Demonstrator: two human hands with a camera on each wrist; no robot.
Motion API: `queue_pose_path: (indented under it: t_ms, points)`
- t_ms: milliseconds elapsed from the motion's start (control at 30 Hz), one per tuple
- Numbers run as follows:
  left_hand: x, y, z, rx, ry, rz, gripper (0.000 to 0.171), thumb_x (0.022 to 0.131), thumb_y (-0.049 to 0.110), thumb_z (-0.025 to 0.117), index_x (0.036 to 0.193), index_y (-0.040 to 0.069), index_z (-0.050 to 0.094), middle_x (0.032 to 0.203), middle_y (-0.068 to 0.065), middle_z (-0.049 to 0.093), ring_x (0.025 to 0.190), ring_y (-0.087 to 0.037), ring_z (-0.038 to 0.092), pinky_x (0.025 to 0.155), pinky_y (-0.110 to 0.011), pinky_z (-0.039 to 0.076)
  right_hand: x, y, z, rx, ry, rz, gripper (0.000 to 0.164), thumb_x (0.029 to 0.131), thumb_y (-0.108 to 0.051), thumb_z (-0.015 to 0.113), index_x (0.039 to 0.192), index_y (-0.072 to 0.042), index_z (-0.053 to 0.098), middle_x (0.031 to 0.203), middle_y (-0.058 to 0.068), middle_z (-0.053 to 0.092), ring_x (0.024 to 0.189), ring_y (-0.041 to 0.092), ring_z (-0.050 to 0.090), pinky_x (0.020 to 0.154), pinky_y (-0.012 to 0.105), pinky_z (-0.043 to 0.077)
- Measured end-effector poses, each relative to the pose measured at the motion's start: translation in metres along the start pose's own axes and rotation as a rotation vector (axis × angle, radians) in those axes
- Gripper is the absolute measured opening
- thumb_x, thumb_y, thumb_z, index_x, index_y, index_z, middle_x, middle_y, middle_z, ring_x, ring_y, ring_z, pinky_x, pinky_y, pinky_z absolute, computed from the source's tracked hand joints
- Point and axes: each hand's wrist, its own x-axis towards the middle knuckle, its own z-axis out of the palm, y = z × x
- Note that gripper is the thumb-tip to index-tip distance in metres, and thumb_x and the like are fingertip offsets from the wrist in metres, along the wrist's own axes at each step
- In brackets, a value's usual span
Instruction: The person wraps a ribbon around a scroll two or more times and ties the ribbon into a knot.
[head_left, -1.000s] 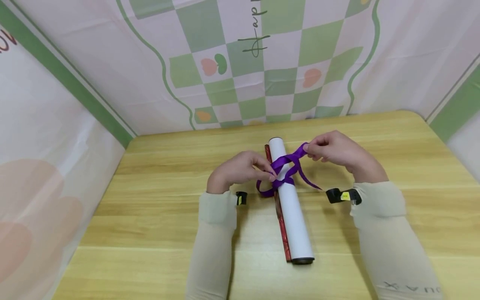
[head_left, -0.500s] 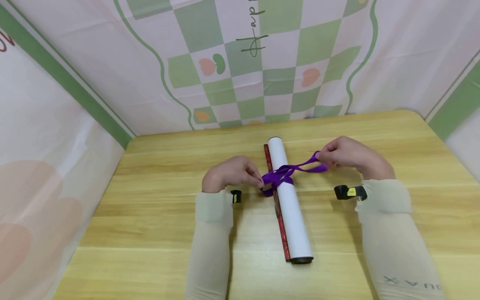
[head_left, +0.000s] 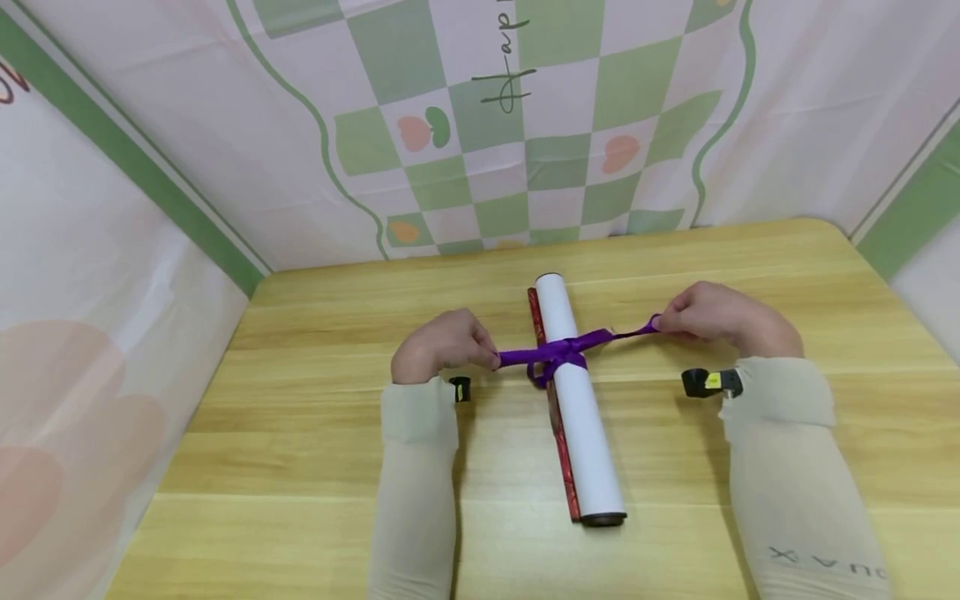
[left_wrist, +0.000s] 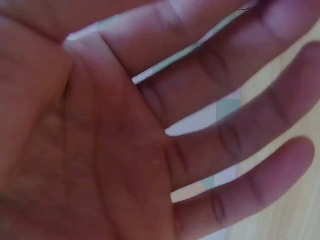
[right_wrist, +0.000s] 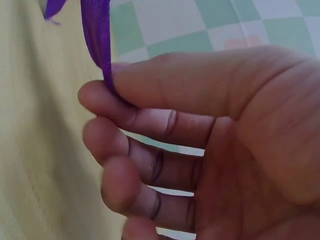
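Note:
A white rolled scroll [head_left: 589, 442] with a dark end cap lies lengthwise on the table, a red patterned strip [head_left: 566, 471] running along its left side. Purple ribbon [head_left: 562, 351] wraps its middle with a knot on top and a small loop at the left. My left hand [head_left: 444, 343] pinches one ribbon length, drawn straight out to the left. On the other side my right hand [head_left: 729, 318] pinches a ribbon loop between thumb and index finger; a loose ribbon end [right_wrist: 54, 7] shows beside it in the right wrist view. The left fingertips' hold is out of the left wrist view.
The wooden table [head_left: 300, 467] has its far edge against a green-and-white checked curtain [head_left: 555, 158]. Another printed curtain [head_left: 97, 333] hangs along the left side. Black wrist cameras [head_left: 708, 382] stick out from both sleeves.
Both hands have moved apart, left hand leftward and right hand rightward. The slack, loose ribbon loops have drawn into a tighter knot over the scroll, which stays in place.

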Motion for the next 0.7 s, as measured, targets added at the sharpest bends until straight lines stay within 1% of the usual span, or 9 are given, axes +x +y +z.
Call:
queue_pose_path:
  t_ms: [67, 133, 233, 300, 333, 400, 500, 600, 700]
  points:
    - [0.001, 0.0, 0.0, -0.008, 0.004, 0.003, 0.009, 0.082, 0.027, 0.072, 0.084, 0.02, 0.076, 0.093, 0.009, 0.068, 0.087, -0.013, 0.053, 0.076, -0.03, 0.044, 0.0, 0.0, 0.001, -0.034, 0.008, -0.01, 0.028, 0.088, -0.031, 0.061, 0.083, -0.004, 0.068, 0.063, -0.003, 0.05, 0.063, 0.015, 0.045, 0.062, 0.031, 0.036]
    - [0.002, 0.0, 0.001, -0.027, -0.001, 0.041, 0.01, 0.082, 0.026, 0.072, 0.087, 0.018, 0.074, 0.091, 0.007, 0.067, 0.084, -0.013, 0.053, 0.074, -0.029, 0.043, 0.0, -0.003, 0.002, -0.056, 0.018, -0.034, 0.031, 0.09, -0.032, 0.059, 0.091, -0.003, 0.069, 0.074, 0.002, 0.057, 0.072, 0.018, 0.048, 0.067, 0.034, 0.039]
    - [0.004, 0.002, 0.003, -0.086, -0.001, 0.122, 0.019, 0.082, 0.029, 0.072, 0.092, 0.014, 0.068, 0.091, 0.002, 0.066, 0.082, -0.014, 0.053, 0.073, -0.028, 0.044, 0.001, -0.013, 0.005, -0.079, 0.051, -0.081, 0.042, 0.092, -0.038, 0.057, 0.108, 0.0, 0.065, 0.098, 0.012, 0.064, 0.092, 0.027, 0.054, 0.08, 0.045, 0.044]
    - [0.005, 0.005, 0.004, -0.126, 0.016, 0.164, 0.029, 0.081, 0.036, 0.072, 0.096, 0.014, 0.061, 0.094, 0.001, 0.063, 0.084, -0.015, 0.054, 0.073, -0.028, 0.045, 0.002, -0.021, 0.008, -0.084, 0.07, -0.107, 0.053, 0.091, -0.045, 0.057, 0.118, 0.0, 0.061, 0.113, 0.016, 0.063, 0.103, 0.031, 0.053, 0.087, 0.05, 0.043]
    - [0.006, 0.007, 0.006, -0.142, 0.03, 0.179, 0.034, 0.08, 0.039, 0.073, 0.097, 0.014, 0.059, 0.095, 0.001, 0.062, 0.085, -0.015, 0.054, 0.073, -0.029, 0.046, 0.003, -0.026, 0.01, -0.089, 0.075, -0.125, 0.056, 0.09, -0.047, 0.058, 0.12, 0.001, 0.06, 0.116, 0.016, 0.063, 0.105, 0.031, 0.053, 0.089, 0.051, 0.043]
    - [0.008, 0.011, 0.009, -0.144, 0.054, 0.19, 0.041, 0.077, 0.044, 0.073, 0.099, 0.014, 0.057, 0.095, 0.0, 0.06, 0.084, -0.016, 0.053, 0.072, -0.028, 0.046, 0.005, -0.035, 0.015, -0.092, 0.065, -0.16, 0.057, 0.088, -0.047, 0.061, 0.12, -0.001, 0.06, 0.114, 0.014, 0.064, 0.102, 0.028, 0.055, 0.087, 0.047, 0.044]
    - [0.013, 0.018, 0.015, -0.116, 0.04, 0.178, 0.046, 0.074, 0.044, 0.076, 0.1, 0.012, 0.057, 0.092, 0.0, 0.06, 0.082, -0.014, 0.053, 0.069, -0.027, 0.046, 0.007, -0.045, 0.022, -0.084, 0.004, -0.201, 0.048, 0.084, -0.043, 0.067, 0.112, -0.004, 0.064, 0.104, 0.008, 0.065, 0.092, 0.022, 0.056, 0.08, 0.039, 0.045]
    - [0.016, 0.027, 0.022, -0.049, 0.003, 0.153, 0.042, 0.072, 0.041, 0.079, 0.096, 0.012, 0.06, 0.087, 0.002, 0.062, 0.078, -0.013, 0.053, 0.067, -0.024, 0.046, 0.009, -0.051, 0.028, -0.085, -0.062, -0.214, 0.038, 0.081, -0.037, 0.071, 0.102, -0.006, 0.065, 0.094, 0.003, 0.066, 0.084, 0.017, 0.056, 0.075, 0.034, 0.044]
    - [0.017, 0.036, 0.026, 0.035, -0.016, 0.136, 0.033, 0.073, 0.04, 0.078, 0.086, 0.013, 0.064, 0.08, 0.004, 0.062, 0.071, -0.011, 0.053, 0.062, -0.023, 0.045, 0.01, -0.055, 0.032, -0.099, -0.092, -0.21, 0.032, 0.08, -0.034, 0.072, 0.096, -0.007, 0.064, 0.088, 0.001, 0.064, 0.079, 0.016, 0.054, 0.07, 0.032, 0.044]
